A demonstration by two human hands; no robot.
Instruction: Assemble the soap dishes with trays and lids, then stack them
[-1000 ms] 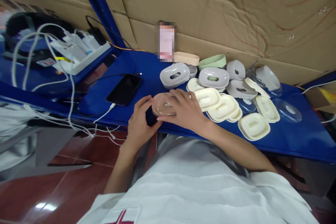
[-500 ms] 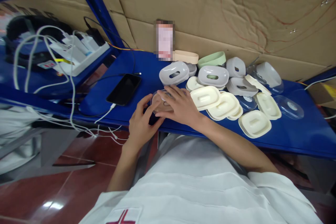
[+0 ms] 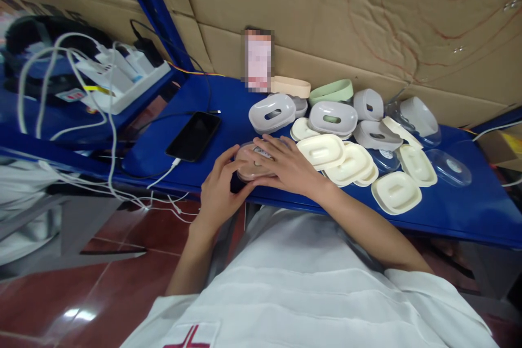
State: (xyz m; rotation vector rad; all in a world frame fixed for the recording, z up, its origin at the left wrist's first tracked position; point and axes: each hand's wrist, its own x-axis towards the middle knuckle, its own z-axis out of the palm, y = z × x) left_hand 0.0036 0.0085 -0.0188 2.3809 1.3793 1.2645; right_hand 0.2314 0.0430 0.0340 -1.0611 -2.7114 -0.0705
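An oval plastic box (image 3: 247, 166) with a clear, shiny cover and a small label on top rests at the front edge of the blue table. My left hand (image 3: 222, 182) grips its left end, the fingers behind and the thumb along the near side. Over the right part of the box lies my right hand (image 3: 285, 166), with fingers across the top and the thumb at the near edge. These fingers hide much of the box. Just right of my right hand are cream oval trays (image 3: 322, 151), overlapping one another.
Behind stand grey oval shells (image 3: 272, 113), a green ring (image 3: 332, 91) and a peach ring (image 3: 291, 87). Clear covers (image 3: 451, 167) lie to the right. A black phone (image 3: 193, 137) with a white cable lies left; farther left is a power strip (image 3: 134, 87). Cardboard (image 3: 326, 22) lines the back.
My right hand has shifted slightly right on the box, and its thumb has drawn in at the near edge. More of the label shows. The left hand has barely moved.
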